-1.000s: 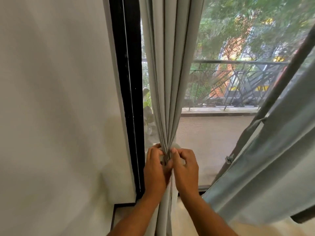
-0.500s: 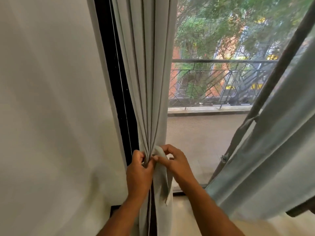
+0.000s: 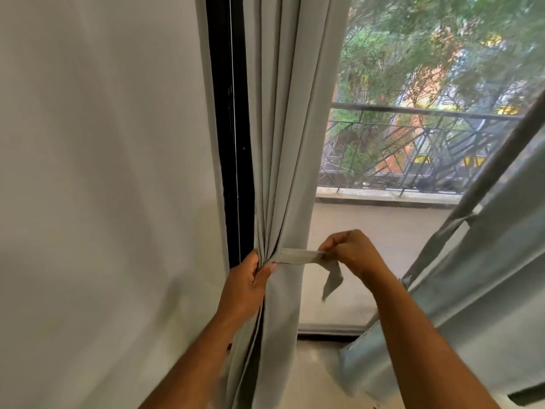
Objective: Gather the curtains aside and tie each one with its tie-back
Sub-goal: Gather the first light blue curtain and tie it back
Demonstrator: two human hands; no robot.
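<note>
A pale grey curtain [image 3: 283, 137] hangs gathered in folds against the black window frame [image 3: 233, 143]. My left hand [image 3: 247, 284] pinches the bunched folds at waist height. A matching grey tie-back strip [image 3: 298, 256] runs taut to the right from that bunch. My right hand [image 3: 351, 252] grips the strip's far part, and its loose end [image 3: 331, 280] dangles below the fingers. A second grey curtain [image 3: 486, 290] slants across the right side, hanging loose.
A white wall [image 3: 103, 202] fills the left. Behind the glass lie a balcony floor [image 3: 368, 231] and a dark metal railing [image 3: 413, 143] with trees beyond. A pale tiled floor [image 3: 312, 379] shows between my forearms.
My right hand has pulled the tie-back out to the right, away from the bunch, so it now stretches flat. My left hand stays on the gathered folds. The view has shifted right.
</note>
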